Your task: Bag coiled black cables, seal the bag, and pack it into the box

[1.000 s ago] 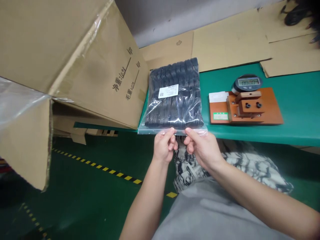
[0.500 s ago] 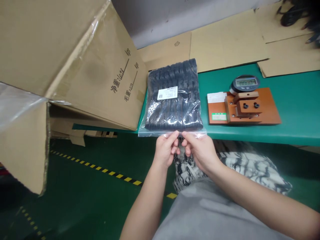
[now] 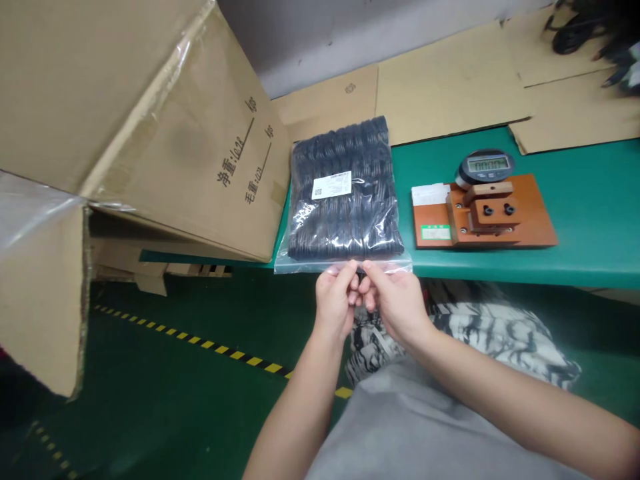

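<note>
A transparent zip bag [image 3: 345, 193] packed with black coiled cables stands against the green bench edge, a white barcode label [image 3: 331, 185] on its front. Its lower sealed strip [image 3: 385, 265] runs along the bench's front edge. My left hand [image 3: 336, 300] pinches that strip between thumb and fingers, just left of its middle. My right hand [image 3: 393, 300] pinches the same strip just to the right, and the fingertips of both hands nearly meet. The bag's lower edge hides part of neither hand, and the cables stay inside the plastic.
An open cardboard carton [image 3: 165, 133] with printed weight marks fills the left side. On the green bench stands a digital gauge [image 3: 484, 167] on an orange fixture [image 3: 500, 217]. Cardboard sheets [image 3: 450, 80] lie behind, with dark cables [image 3: 575, 33] at top right. My knees and a green floor with yellow-black tape lie below.
My hands have slid closer together along the bag's sealed strip. The whole view has shifted slightly, and the bag stays in about the same place on the bench.
</note>
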Action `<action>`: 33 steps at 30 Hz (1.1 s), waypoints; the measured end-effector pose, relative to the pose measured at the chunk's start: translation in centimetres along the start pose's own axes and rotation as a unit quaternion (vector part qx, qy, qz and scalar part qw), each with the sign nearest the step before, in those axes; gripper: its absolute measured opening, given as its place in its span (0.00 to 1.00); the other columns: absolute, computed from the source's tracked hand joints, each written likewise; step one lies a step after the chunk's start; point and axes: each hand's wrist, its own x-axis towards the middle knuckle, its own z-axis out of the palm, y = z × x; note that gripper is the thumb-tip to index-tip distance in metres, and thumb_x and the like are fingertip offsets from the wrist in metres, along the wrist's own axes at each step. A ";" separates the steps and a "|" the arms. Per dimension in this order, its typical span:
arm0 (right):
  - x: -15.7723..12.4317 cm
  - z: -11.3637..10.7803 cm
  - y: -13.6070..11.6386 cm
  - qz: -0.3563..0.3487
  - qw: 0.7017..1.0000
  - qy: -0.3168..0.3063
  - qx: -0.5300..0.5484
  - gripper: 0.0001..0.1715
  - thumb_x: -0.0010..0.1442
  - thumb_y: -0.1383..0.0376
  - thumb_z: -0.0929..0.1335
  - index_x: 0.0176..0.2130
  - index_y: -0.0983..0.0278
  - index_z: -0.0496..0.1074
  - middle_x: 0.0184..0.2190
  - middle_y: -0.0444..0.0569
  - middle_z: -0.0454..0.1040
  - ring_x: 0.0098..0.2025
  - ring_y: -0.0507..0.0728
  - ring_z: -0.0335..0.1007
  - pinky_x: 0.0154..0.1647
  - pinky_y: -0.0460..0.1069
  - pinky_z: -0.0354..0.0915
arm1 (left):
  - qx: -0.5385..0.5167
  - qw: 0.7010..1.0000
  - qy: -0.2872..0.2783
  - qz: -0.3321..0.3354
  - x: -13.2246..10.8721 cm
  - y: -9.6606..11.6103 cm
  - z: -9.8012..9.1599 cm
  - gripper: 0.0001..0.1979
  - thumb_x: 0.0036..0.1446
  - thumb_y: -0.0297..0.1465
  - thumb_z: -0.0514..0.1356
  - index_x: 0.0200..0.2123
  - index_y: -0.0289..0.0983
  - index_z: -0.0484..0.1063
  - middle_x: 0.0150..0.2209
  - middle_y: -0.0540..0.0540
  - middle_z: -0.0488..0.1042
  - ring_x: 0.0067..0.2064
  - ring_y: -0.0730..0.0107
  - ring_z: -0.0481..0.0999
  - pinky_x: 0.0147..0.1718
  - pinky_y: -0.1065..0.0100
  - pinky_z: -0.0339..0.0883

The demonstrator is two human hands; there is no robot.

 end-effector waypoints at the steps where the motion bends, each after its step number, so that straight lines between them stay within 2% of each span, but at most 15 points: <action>1: 0.0 -0.2 -0.1 0.005 1.000 -0.006 0.001 0.22 0.51 0.56 0.72 0.21 0.72 0.68 0.18 0.52 0.64 0.16 0.52 0.58 0.14 0.41 0.55 | -0.009 1.000 0.001 -0.003 0.0 0.1 -0.2 0.18 0.53 0.37 0.62 0.22 0.31 0.59 0.17 0.52 0.55 0.15 0.80 0.53 0.15 0.73 0.50; 4: -0.1 -0.5 -0.5 0.011 1.000 0.006 -0.006 0.20 0.50 0.56 0.72 0.24 0.72 0.69 0.21 0.52 0.65 0.16 0.52 0.58 0.13 0.41 0.54 | -0.038 0.999 0.026 -0.007 -0.2 0.6 -0.9 0.16 0.53 0.36 0.62 0.26 0.31 0.60 0.19 0.53 0.55 0.16 0.82 0.52 0.15 0.74 0.51; 8: 0.2 0.0 -0.3 0.029 0.999 -0.017 -0.015 0.21 0.49 0.56 0.73 0.26 0.72 0.69 0.23 0.54 0.67 0.16 0.52 0.58 0.12 0.40 0.52 | -0.037 0.999 0.027 0.003 0.0 1.0 -1.5 0.19 0.53 0.35 0.62 0.23 0.31 0.56 0.17 0.53 0.52 0.16 0.83 0.52 0.15 0.75 0.50; 11: 0.5 0.7 0.3 0.019 0.999 -0.039 -0.004 0.22 0.52 0.55 0.71 0.23 0.73 0.69 0.20 0.55 0.65 0.17 0.52 0.59 0.15 0.40 0.55 | -0.034 0.999 0.028 0.022 0.2 0.7 -1.4 0.20 0.52 0.36 0.63 0.23 0.32 0.55 0.17 0.53 0.52 0.15 0.83 0.51 0.14 0.74 0.49; 14: 0.6 1.0 0.8 0.001 1.000 -0.022 0.006 0.23 0.53 0.55 0.70 0.20 0.72 0.68 0.14 0.52 0.60 0.17 0.53 0.61 0.17 0.40 0.58 | -0.027 0.996 0.065 0.052 0.2 0.1 -1.0 0.17 0.52 0.36 0.63 0.27 0.32 0.58 0.18 0.54 0.53 0.15 0.83 0.50 0.12 0.76 0.45; 17: 0.5 0.9 0.8 0.012 1.000 -0.017 0.002 0.24 0.52 0.54 0.70 0.20 0.72 0.68 0.12 0.52 0.58 0.17 0.54 0.60 0.17 0.42 0.61 | 0.001 0.997 0.062 0.054 0.1 -0.2 -1.0 0.19 0.54 0.40 0.62 0.28 0.33 0.57 0.19 0.54 0.54 0.15 0.82 0.52 0.11 0.75 0.45; 19: 0.4 0.8 0.7 0.022 1.000 -0.011 -0.005 0.24 0.51 0.52 0.71 0.22 0.72 0.68 0.14 0.52 0.61 0.16 0.54 0.59 0.16 0.43 0.59 | 0.009 0.997 0.053 0.047 0.1 0.0 -1.5 0.19 0.55 0.41 0.60 0.29 0.32 0.57 0.19 0.53 0.54 0.15 0.82 0.52 0.11 0.75 0.46; 22: 0.5 0.8 0.6 0.033 0.999 0.001 -0.010 0.25 0.46 0.51 0.74 0.25 0.72 0.69 0.22 0.53 0.67 0.15 0.51 0.56 0.12 0.41 0.52 | -0.017 0.996 0.071 0.046 0.2 0.6 -2.4 0.17 0.56 0.40 0.59 0.33 0.32 0.60 0.19 0.54 0.54 0.15 0.83 0.50 0.11 0.76 0.46; 24: 0.6 1.2 0.8 0.046 0.999 -0.025 -0.008 0.25 0.45 0.52 0.75 0.26 0.71 0.69 0.24 0.52 0.68 0.15 0.50 0.56 0.11 0.40 0.51 | -0.031 0.995 0.077 0.048 0.4 0.9 -3.0 0.17 0.56 0.40 0.59 0.33 0.32 0.61 0.19 0.54 0.54 0.15 0.83 0.50 0.11 0.76 0.46; 27: 0.9 2.0 1.4 0.055 0.996 -0.069 -0.002 0.24 0.48 0.52 0.74 0.24 0.71 0.68 0.17 0.51 0.63 0.16 0.51 0.58 0.13 0.39 0.51 | -0.036 0.996 0.072 0.049 0.6 0.9 -3.5 0.19 0.56 0.41 0.60 0.29 0.32 0.58 0.18 0.53 0.55 0.14 0.81 0.51 0.11 0.75 0.47; 29: 1.1 2.6 1.8 0.042 0.997 -0.066 0.003 0.25 0.49 0.52 0.72 0.22 0.71 0.67 0.14 0.51 0.60 0.15 0.52 0.58 0.14 0.40 0.52 | -0.040 0.996 0.063 0.053 0.8 0.7 -3.5 0.20 0.56 0.41 0.59 0.28 0.33 0.55 0.17 0.53 0.54 0.14 0.79 0.52 0.11 0.74 0.48; 33: 1.1 3.2 2.2 0.010 0.999 -0.039 0.009 0.24 0.49 0.54 0.73 0.20 0.72 0.67 0.14 0.50 0.61 0.16 0.52 0.58 0.15 0.40 0.54 | -0.040 0.993 0.067 0.087 0.8 0.2 -3.3 0.19 0.56 0.39 0.60 0.28 0.34 0.53 0.18 0.54 0.52 0.14 0.80 0.51 0.11 0.75 0.46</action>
